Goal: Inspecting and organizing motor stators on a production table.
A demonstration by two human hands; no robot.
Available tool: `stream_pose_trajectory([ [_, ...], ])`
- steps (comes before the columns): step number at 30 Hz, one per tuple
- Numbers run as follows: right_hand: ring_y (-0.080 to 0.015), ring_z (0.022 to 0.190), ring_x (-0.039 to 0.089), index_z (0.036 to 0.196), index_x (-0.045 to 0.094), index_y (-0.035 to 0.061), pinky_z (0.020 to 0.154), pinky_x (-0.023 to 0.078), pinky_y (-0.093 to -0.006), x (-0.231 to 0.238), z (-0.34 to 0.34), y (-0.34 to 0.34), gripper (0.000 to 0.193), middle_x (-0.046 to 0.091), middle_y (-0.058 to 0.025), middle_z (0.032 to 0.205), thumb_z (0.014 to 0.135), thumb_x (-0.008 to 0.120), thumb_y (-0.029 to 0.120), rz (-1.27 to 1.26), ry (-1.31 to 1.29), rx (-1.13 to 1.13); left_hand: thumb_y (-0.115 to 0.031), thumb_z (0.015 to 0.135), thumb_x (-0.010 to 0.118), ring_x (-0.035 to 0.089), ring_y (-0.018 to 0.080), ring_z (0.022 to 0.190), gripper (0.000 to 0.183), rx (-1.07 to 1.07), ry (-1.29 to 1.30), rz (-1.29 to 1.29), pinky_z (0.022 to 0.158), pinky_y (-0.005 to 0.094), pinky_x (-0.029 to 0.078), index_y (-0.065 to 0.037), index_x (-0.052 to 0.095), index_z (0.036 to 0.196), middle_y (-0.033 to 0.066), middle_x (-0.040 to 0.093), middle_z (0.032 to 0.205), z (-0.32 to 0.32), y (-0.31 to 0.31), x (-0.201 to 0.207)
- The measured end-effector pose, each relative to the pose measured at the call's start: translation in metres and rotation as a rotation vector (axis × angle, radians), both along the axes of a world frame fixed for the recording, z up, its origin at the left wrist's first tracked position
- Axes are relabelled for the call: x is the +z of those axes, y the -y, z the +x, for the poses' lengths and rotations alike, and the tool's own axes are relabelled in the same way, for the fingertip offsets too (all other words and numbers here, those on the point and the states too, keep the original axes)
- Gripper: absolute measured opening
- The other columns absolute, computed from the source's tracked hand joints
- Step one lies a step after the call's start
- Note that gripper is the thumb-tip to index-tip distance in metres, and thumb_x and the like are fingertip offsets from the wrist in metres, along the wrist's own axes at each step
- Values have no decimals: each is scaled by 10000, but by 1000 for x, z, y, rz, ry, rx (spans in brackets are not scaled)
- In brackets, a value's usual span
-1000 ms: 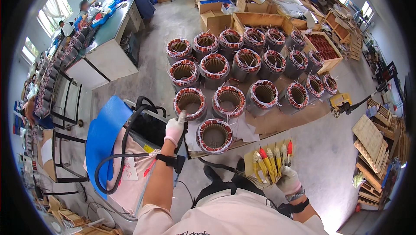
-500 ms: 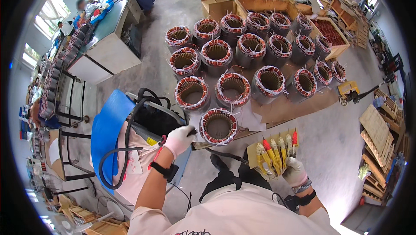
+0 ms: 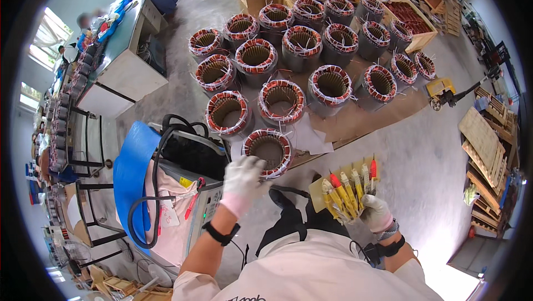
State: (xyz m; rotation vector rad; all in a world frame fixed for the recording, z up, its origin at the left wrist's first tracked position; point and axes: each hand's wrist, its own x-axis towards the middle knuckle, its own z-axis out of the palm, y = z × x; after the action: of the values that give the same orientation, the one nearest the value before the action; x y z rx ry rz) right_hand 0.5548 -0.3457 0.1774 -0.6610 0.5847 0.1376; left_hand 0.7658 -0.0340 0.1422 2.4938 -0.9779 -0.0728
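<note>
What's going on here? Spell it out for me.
A person in light gloves has both hands out over a workshop floor. The right hand grips a yellow board carrying yellow-and-white probe-like leads, some with red ends. The left hand is at the near-left side of the closest wound motor stator; whether it touches is unclear. More upright stators stand in rows beyond it, their orange-red windings laced with white ties.

Upright metal cylinders (image 3: 302, 60) with red-and-white windings stand in rows on a cardboard-covered platform (image 3: 383, 116). White paper (image 3: 312, 136) lies toward its near left, where one cylinder (image 3: 286, 160) stands at the near edge.
</note>
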Motion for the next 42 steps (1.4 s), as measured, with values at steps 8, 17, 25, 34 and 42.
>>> stream_pose_trajectory([
  [8, -239, 1211, 616, 1408, 517, -21, 1064, 473, -389, -2, 0, 4, 619, 644, -127, 1327, 851, 722, 153, -42, 6, 45, -18, 663, 751, 648, 331, 838, 158, 73, -13, -309, 776, 437, 511, -45, 733, 817, 108, 701, 846, -16, 34, -27],
  [17, -241, 1197, 619, 1414, 510, -6, 1051, 476, -385, 5, 8, 34, 640, 644, -124, 1321, 838, 735, 161, -2, 5, 131, -44, 890, 672, 581, 114, 694, 52, 685, -619, -835, 659, 257, 459, -1, 674, 921, 30, 678, 807, -41, 14, -23],
  [25, -251, 1204, 611, 1437, 485, 26, 1039, 481, -396, 41, 15, 52, 719, 626, -110, 1341, 796, 765, 192, 74, 39, 178, -134, 884, 708, 665, 226, 967, 367, 397, -667, -476, 878, 336, 522, -17, 614, 1219, 119, 691, 1111, -97, 21, -41],
  [34, -260, 1350, 503, 1595, 307, 180, 1099, 441, -485, 135, 53, 67, 839, 486, -56, 1514, 877, 725, 294, -108, 750, 164, -180, 803, 720, 655, 399, 994, 377, -18, -750, -270, 887, 472, 511, -20, 654, 1139, 206, 696, 1021, -143, 109, -104],
  [42, -288, 697, 686, 1377, 430, -6, 603, 615, -392, 217, 86, 235, 470, 629, -198, 1077, 1011, 606, 231, -204, 962, 469, -170, 804, 692, 660, 369, 1030, 298, 297, -643, 78, 936, 472, 484, -82, 695, 1089, 177, 712, 1011, -188, 21, -143],
])
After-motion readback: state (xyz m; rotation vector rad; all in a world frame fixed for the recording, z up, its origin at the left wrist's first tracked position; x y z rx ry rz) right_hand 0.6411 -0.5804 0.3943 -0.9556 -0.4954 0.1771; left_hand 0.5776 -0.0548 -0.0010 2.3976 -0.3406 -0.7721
